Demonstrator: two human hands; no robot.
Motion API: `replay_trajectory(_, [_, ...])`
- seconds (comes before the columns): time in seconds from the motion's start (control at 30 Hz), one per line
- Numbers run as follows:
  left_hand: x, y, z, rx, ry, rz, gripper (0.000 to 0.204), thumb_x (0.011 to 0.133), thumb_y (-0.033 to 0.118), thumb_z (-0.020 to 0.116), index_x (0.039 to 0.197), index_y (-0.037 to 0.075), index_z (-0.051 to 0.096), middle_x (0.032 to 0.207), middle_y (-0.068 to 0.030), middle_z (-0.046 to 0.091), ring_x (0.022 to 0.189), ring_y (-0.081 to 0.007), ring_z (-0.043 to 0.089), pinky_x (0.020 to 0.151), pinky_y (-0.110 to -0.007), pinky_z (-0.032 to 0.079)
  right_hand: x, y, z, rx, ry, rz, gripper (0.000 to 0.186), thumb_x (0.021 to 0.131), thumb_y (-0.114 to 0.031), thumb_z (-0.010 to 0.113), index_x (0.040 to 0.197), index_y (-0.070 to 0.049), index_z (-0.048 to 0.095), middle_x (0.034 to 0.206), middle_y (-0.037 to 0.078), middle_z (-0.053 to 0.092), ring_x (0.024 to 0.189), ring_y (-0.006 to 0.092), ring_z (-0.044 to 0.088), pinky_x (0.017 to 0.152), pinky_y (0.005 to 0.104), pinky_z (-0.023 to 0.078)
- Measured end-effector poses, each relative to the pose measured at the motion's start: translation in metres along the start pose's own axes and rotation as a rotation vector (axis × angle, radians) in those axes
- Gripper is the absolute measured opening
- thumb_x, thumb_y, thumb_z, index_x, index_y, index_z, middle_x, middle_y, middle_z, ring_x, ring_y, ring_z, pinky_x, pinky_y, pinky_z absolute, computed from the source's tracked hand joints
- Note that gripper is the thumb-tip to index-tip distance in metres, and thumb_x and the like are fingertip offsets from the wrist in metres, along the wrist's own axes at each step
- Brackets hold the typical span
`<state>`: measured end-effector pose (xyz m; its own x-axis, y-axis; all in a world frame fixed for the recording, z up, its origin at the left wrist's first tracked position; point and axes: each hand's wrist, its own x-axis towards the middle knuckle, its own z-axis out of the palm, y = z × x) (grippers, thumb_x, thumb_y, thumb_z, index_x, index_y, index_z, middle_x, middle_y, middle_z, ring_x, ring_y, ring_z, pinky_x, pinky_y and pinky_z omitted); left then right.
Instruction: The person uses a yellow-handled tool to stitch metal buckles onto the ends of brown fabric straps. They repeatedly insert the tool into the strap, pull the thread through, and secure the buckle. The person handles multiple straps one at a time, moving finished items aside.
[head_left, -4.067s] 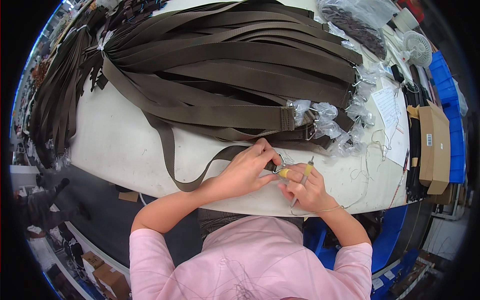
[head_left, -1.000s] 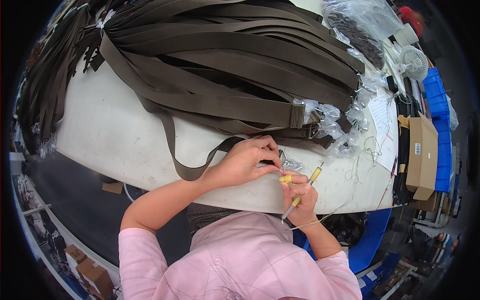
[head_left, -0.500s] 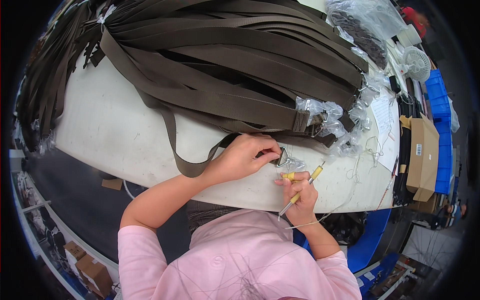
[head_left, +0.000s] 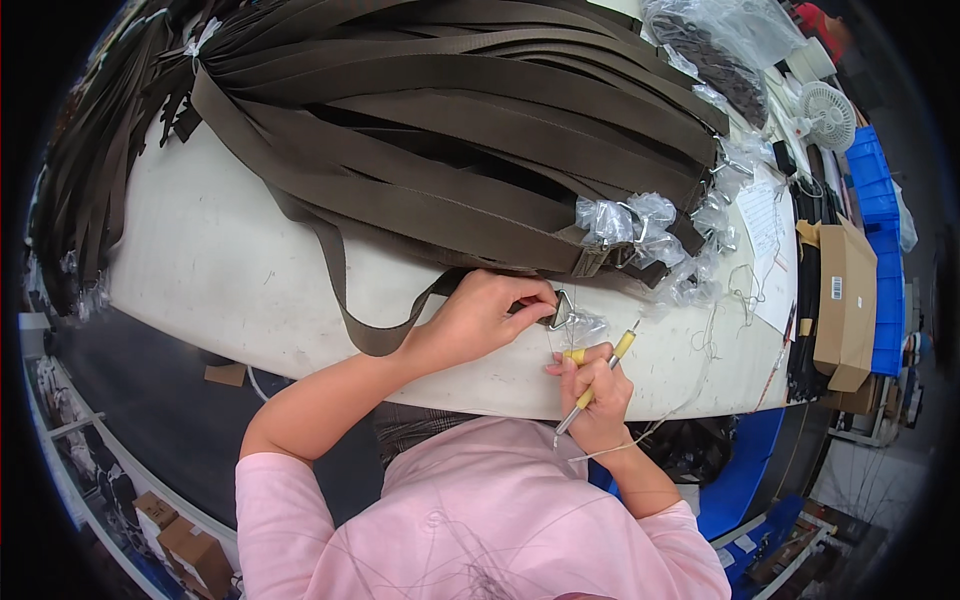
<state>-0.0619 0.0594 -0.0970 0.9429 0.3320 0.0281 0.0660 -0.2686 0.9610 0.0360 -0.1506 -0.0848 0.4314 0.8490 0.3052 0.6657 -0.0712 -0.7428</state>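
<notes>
Apparent holding step, steadiness seemingly needed next: left hand (head_left: 478, 312) pinched strap (head_left: 372, 342), ring (head_left: 567, 306) beyond its fingertips (head_left: 546, 297); right hand (head_left: 604, 402) grasped tool (head_left: 585, 398).

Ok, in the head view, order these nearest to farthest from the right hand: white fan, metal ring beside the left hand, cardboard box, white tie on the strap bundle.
From the right hand:
1. Metal ring: ahead, slightly left, beside the left hand.
2. Cardboard box: to the right.
3. White fan: ahead and right, beyond the box.
4. White tie: far upper left, on the strap bundle.
</notes>
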Motion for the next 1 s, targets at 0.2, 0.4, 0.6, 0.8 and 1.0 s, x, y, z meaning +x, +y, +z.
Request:
replay_trajectory(0.2, [0.001, -0.007, 0.008, 0.010, 0.105, 0.100, 0.019, 0.097, 0.010, 0.074, 0.110, -0.003, 0.077, 0.095, -0.0184, 0.077, 0.081, -0.0289, 0.076, 0.074, -0.036, 0.058, -0.003, -0.002, 0.001, -0.022, -0.002, 0.005, 0.033, 0.098, 0.011, 0.067, 0.081, -0.004, 0.042, 0.083, 0.012, 0.056, 0.078, 0.0240, 0.079, 0.070, 0.0321, 0.066])
replay_trajectory(0.4, [0.005, 0.002, 0.002, -0.083, 0.009, -0.035, 0.016, 0.100, 0.010, 0.074, 0.108, -0.004, 0.076, 0.100, -0.0111, 0.079, 0.090, -0.0175, 0.075, 0.086, -0.032, 0.060, 0.000, 0.015, -0.014, 0.092, 0.224, -0.059, 0.019, 0.098, 0.005, 0.072, 0.095, -0.005, 0.056, 0.093, 0.016, 0.070, 0.083, 0.0272, 0.076, 0.074, 0.0366, 0.060])
replay_trajectory(0.6, [0.010, 0.013, -0.002, -0.040, -0.026, -0.176, 0.023, 0.101, 0.019, 0.075, 0.108, -0.003, 0.076, 0.093, -0.0090, 0.077, 0.086, -0.0147, 0.072, 0.081, -0.031, 0.058, 0.024, 0.019, -0.053, 0.148, 0.690, -0.044, 0.057, 0.117, -0.049, 0.029, 0.120, -0.001, 0.060, 0.089, 0.012, 0.062, 0.085, 0.0217, 0.071, 0.071, 0.0323, 0.059])
replay_trajectory(0.8, [0.009, 0.008, -0.001, -0.090, -0.021, -0.177, 0.023, 0.101, 0.020, 0.075, 0.108, -0.002, 0.076, 0.091, -0.0084, 0.077, 0.084, -0.0136, 0.070, 0.081, -0.031, 0.058, 0.028, 0.020, -0.029, 0.471, 0.158, 0.114, 0.069, 0.118, -0.051, 0.033, 0.086, -0.001, 0.068, 0.084, 0.012, 0.069, 0.057, 0.0159, 0.055, 0.061, 0.0281, 0.045])
replay_trajectory(1.0, [0.010, 0.010, -0.002, -0.075, -0.005, -0.211, 0.024, 0.099, 0.020, 0.077, 0.108, -0.002, 0.078, 0.090, -0.0078, 0.078, 0.085, -0.0137, 0.072, 0.083, -0.030, 0.058, 0.058, 0.039, -0.003, 0.589, 0.050, 0.376, 0.055, 0.118, -0.034, 0.046, 0.078, -0.001, 0.061, 0.069, 0.006, 0.065, 0.060, 0.0132, 0.066, 0.056, 0.0268, 0.049])
